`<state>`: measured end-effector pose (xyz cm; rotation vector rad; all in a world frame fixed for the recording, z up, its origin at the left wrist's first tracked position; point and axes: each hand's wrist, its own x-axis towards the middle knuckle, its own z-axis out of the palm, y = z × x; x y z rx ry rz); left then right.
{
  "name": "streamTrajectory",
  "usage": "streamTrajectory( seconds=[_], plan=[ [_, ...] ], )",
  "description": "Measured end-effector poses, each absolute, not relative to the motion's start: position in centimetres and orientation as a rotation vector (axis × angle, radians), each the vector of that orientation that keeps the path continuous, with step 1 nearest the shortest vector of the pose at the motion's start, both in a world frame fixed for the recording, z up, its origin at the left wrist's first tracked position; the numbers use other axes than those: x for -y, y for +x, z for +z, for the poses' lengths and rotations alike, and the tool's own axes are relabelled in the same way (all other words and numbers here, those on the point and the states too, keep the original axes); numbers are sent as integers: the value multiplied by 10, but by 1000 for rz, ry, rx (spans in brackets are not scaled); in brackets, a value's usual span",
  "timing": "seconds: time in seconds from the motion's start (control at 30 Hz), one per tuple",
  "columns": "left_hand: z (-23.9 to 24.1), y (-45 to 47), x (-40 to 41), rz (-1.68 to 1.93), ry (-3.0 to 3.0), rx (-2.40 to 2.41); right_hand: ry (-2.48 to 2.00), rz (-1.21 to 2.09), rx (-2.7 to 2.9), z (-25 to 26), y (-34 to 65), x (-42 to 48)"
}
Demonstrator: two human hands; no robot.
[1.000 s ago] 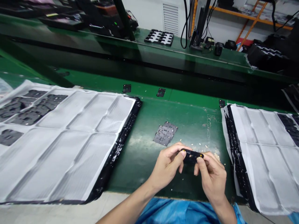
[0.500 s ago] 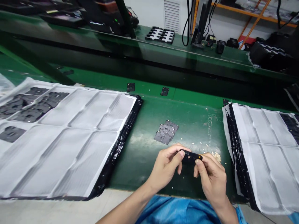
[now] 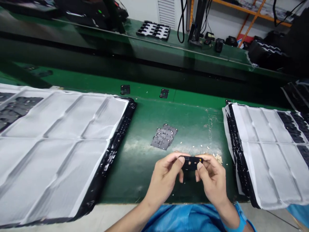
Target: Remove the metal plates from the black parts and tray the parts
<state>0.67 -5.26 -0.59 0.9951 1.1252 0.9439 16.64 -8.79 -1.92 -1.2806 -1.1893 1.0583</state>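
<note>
Both hands hold one small flat black part above the near edge of the green bench. My left hand pinches its left end between thumb and fingers. My right hand pinches its right end, thumb on a small yellow mark. Just beyond the hands, a short fanned stack of grey flat parts lies on the bench. Pale crumbs are scattered on the bench by my right hand.
A white-covered tray stack fills the left, with dark parts at its far left. Another white-covered tray stack sits right, dark parts along its far edge. Two small black parts lie farther back. A black tray and cables stand on the rear bench.
The view has shifted, so everything sits lower and more to the left. Both hands still hold the black part, with the right thumb a little further along it.
</note>
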Motion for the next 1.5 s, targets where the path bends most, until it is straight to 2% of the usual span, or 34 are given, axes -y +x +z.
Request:
streamTrajectory(
  seconds=[0.83,1.03,1.13,1.5],
  plan=[
    [3,6,63,1020,1267,-1121,-1318,1014,990,-25,163,78],
    [5,-2,55,933,1168,-1128,-1237,1408,880,-25,170,75],
    [6,-5,53,889,1108,-1125,-1156,1462,947,-21,178,77],
    [5,-6,52,850,1070,-1151,-1355,1037,1099,-13,172,76]
  ],
)
